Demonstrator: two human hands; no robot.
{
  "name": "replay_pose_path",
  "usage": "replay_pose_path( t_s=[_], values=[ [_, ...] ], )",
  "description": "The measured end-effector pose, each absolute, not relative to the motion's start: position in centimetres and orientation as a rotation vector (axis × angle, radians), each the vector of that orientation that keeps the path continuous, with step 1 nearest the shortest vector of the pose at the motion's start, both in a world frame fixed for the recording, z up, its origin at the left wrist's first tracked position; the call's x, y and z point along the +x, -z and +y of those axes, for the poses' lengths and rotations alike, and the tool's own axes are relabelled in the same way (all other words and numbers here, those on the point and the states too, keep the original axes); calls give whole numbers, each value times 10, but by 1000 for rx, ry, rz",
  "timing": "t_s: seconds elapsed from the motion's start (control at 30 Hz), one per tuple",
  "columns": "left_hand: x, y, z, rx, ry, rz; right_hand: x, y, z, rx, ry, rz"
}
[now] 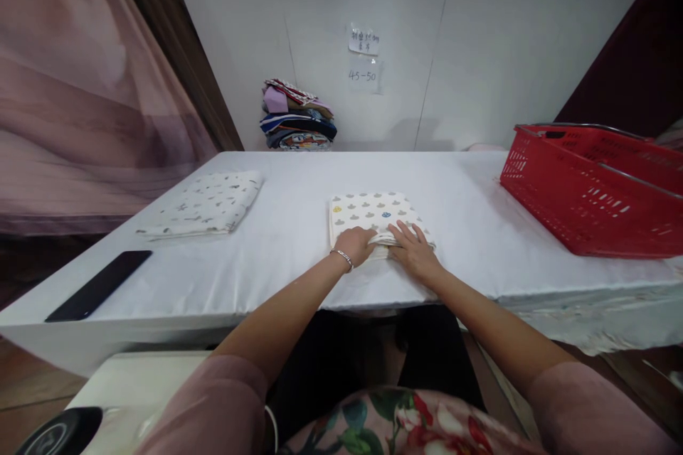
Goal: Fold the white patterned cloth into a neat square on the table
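Observation:
A folded white cloth with small grey cloud shapes point(368, 207) lies flat on the white-covered table point(288, 249), in front of me. My left hand point(354, 244), with a bracelet at the wrist, grips the cloth's near edge, its fingers closed on the layers. On the right part of the same edge rests my right hand point(417, 252), fingers spread over the top, thumb at the layers. Another folded cloth with small dark prints point(210, 205) lies at the table's left.
A red plastic basket point(592, 192) stands at the right. Several folded fabrics are stacked point(299, 117) at the back by the wall. A black flat object point(100, 286) lies near the left front edge. Two paper notes point(364, 75) hang on the wall.

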State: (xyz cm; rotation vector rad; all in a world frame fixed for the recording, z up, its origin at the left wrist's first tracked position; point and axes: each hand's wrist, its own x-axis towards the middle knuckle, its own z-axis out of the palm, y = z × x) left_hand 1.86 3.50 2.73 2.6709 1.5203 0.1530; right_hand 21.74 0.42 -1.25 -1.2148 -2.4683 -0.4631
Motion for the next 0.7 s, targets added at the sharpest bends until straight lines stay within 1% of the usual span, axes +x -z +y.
replay_pose_path(
  t_s=[0.33, 0.7],
  values=[
    [18, -26, 35, 2645, -192, 1506, 210, 10, 3, -1242, 467, -2426],
    [17, -23, 38, 2655, -214, 1505, 201, 8, 3, -1330, 391, -2421]
  ],
)
